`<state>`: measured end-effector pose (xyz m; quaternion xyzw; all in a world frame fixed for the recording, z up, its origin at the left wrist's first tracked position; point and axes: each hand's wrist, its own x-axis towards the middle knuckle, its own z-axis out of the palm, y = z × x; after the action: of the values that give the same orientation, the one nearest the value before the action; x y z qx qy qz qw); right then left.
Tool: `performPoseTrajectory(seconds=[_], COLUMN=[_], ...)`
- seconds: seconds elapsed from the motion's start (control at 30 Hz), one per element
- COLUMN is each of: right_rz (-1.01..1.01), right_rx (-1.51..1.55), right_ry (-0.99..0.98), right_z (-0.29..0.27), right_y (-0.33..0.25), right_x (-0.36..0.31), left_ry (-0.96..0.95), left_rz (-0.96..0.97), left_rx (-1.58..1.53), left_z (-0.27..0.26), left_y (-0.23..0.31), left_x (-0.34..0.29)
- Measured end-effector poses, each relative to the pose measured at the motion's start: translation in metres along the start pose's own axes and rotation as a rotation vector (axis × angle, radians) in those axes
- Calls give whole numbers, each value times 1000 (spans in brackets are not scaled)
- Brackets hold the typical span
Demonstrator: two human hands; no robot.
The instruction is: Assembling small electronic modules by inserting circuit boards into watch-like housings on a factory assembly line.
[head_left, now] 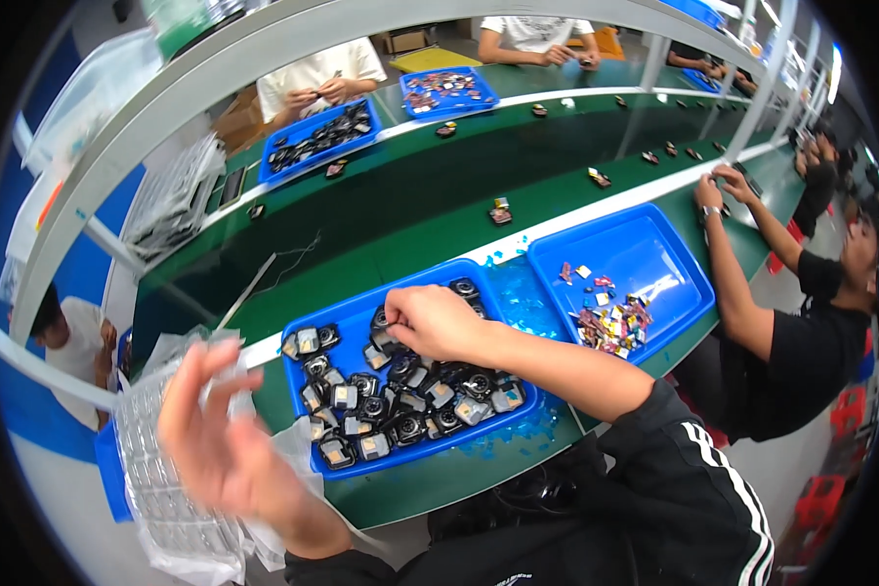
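Note:
My right hand (435, 320) reaches over a blue tray (366, 297), its fingers pinched together among small black housings (410, 427). What sits between its fingertips is hidden. Many of the housings show a round lens-like ring, others a grey, window-like face. They lie jumbled across the tray. Left of that tray, my left hand (230, 454) is raised and blurred by motion, fingers apart and nothing seen in them. Beneath it are clear plastic blister trays (156, 479) with thin white wrapping.
A second blue tray (674, 259) holds small circuit pieces. Blue scraps (518, 293) litter the bench between the trays. Beyond a white rail, small assemblies (500, 211) sit along a dark green conveyor (391, 215). A co-worker (781, 342) works at right; others sit opposite. A grey frame (78, 195) arches overhead.

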<state>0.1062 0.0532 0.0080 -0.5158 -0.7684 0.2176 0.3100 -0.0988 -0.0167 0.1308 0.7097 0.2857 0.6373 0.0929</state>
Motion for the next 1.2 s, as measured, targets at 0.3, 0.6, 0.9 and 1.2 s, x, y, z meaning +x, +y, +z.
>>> performPoseTrajectory(seconds=[0.3,0.6,0.9,1.2], right_rz=[304,377,405,295], right_rx=[900,-526,209,967], right_ry=[407,409,445,355], right_z=[-43,-118,-125,-76], right_y=[-9,106,103,-2], right_x=[-75,-110,-125,-128], left_ry=[-484,-456,-636,-706], left_rz=[-847,-1286,-1035,-903], left_rx=[-668,-922,-740,-647], left_z=[108,121,116,121], left_y=[-66,-54,-52,-36], left_x=[-69,-70,-76,-84])
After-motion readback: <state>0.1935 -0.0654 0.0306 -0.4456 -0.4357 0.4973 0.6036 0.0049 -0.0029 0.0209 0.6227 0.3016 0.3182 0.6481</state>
